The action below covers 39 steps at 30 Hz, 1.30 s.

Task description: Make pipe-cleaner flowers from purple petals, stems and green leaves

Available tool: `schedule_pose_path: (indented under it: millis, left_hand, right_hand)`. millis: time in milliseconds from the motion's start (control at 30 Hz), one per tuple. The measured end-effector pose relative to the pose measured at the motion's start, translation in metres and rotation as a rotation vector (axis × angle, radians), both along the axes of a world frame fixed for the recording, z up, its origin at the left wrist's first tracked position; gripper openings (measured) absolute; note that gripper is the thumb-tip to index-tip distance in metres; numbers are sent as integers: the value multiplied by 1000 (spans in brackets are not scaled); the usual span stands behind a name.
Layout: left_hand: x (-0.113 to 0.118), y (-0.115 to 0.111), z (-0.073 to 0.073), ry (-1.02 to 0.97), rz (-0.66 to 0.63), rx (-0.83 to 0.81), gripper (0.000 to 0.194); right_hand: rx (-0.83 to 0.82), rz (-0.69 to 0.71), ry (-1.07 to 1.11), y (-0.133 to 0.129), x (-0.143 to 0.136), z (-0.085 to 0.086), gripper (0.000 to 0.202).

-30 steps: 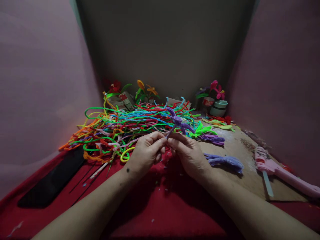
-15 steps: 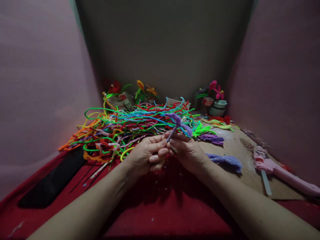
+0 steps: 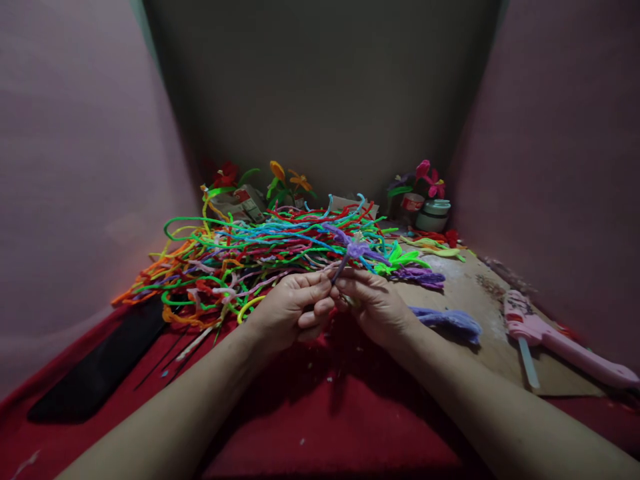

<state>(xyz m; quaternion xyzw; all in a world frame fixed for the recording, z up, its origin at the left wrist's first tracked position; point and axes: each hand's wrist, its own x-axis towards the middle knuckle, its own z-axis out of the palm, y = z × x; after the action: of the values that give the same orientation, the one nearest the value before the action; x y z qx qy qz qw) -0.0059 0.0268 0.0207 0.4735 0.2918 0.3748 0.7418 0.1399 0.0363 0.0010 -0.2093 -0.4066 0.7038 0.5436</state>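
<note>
A purple fuzzy flower (image 3: 356,249) stands on a thin stem above my fingertips, its petals spread around a pale centre. My left hand (image 3: 300,303) pinches the stem between thumb and forefinger, with the other fingers curled. Close against it, my right hand (image 3: 370,297) is also closed on the stem. The lower end of the stem is hidden between the fingers. Right behind the flower lies a big heap of coloured pipe cleaners (image 3: 270,240). Bright green leaf pieces (image 3: 400,259) and a purple bundle (image 3: 420,277) lie just past my right hand.
A pink glue gun (image 3: 540,330) lies on the cardboard (image 3: 460,287) at right, with a blue-violet bundle (image 3: 453,323) nearer. At left is a black flat object (image 3: 95,367). Finished flowers (image 3: 433,180) and a lidded jar (image 3: 433,215) stand at the back. Pink walls flank both sides.
The flower has turned, so its pale centre and more petals now show. Both hands keep their grip in nearly the same place. The whole view has shifted slightly.
</note>
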Motion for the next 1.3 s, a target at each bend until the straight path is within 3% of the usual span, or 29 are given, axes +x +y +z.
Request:
schedule_pose_path:
  millis: [300,600,867,1300]
  left_hand:
    - [9,-4,4,331,288,361,16]
    - [9,-3,-2,360,428,353,14]
    - [7,2,-5,201,300,77,20]
    - [9,-5,1,155,260,89,21]
  right_hand:
    - [-41,-103,38,0,-3,-2,12]
    - [-35,-135,90,-7,-7,-1,16]
    - [-59,-143,80,-9,-7,8,26]
    - [56,-40,10,-2,-2,-1,16]
